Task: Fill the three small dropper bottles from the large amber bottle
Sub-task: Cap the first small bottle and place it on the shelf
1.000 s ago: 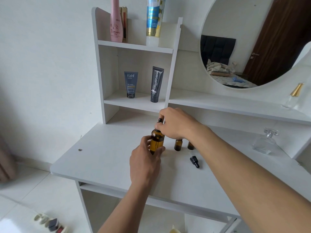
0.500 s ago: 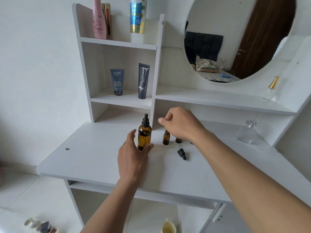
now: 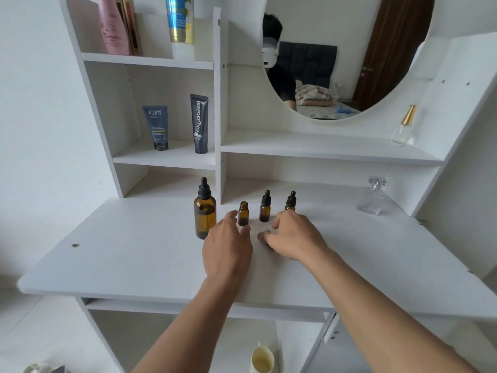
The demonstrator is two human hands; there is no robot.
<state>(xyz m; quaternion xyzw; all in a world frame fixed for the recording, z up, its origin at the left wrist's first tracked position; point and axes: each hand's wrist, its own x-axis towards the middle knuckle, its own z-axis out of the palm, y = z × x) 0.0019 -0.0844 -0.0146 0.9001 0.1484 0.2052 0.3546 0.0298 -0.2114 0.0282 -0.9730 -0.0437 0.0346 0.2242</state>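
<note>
Left hand (image 3: 228, 247), fingers relaxed, holds nothing beside the uncapped small bottle (image 3: 243, 214) on the table (image 3: 121, 254) — right hand (image 3: 293, 235) curls over a dark cap (image 3: 267, 232), grip unclear.

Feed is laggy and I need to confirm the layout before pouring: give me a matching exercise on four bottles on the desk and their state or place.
Things:
1. large amber bottle
2. leftmost small bottle
3. middle small bottle
4. clear glass bottle

States:
A. uncapped
B. far right, standing by itself
C. small, dropper cap on
D. tallest, dropper cap on

Pairs: 1-D, 2-A, 3-C, 4-B.
</note>
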